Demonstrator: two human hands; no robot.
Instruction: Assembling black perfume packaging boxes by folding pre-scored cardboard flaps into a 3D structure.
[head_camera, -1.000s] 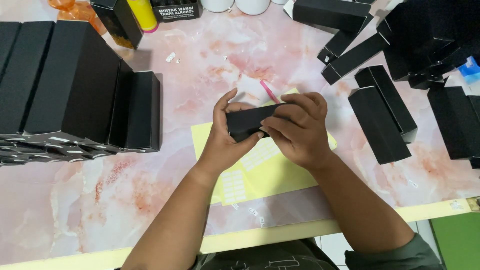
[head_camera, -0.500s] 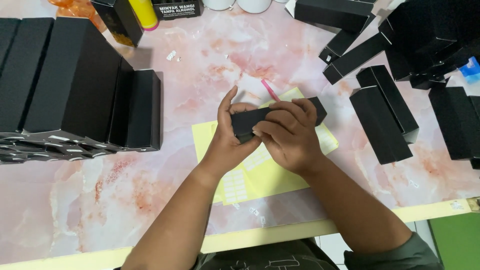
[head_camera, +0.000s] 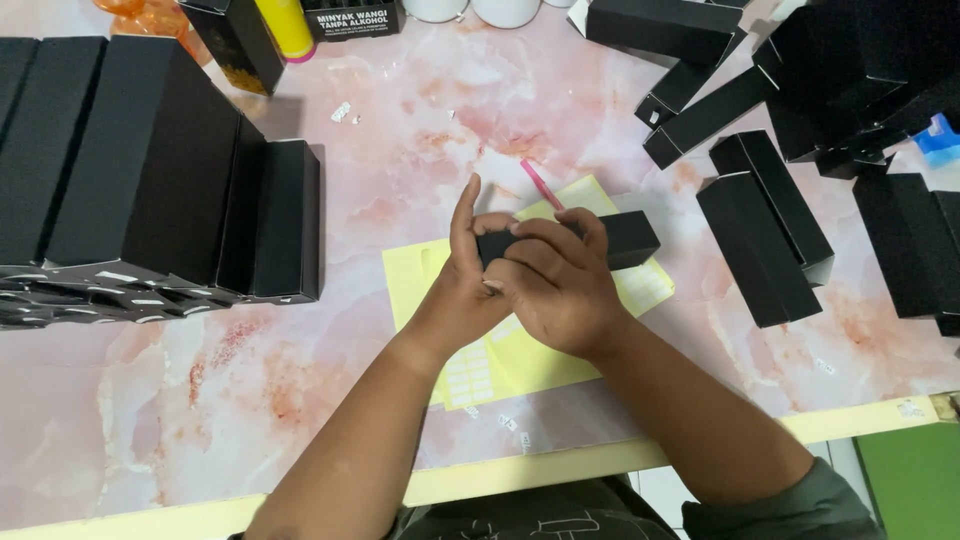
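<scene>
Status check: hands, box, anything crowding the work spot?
Left hand and right hand both gripping small black box. Held over yellow label sheet. Pink pen beside; nothing blocking.

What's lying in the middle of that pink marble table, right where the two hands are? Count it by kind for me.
Boxes: 1, the slim black cardboard box held by the left hand and right hand
Sheets: 1, the yellow paper sheet of small white labels
Sticks: 1, the thin pink stick
Total: 3

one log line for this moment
left hand: holds black box | right hand: on black box | under: yellow label sheet
</scene>
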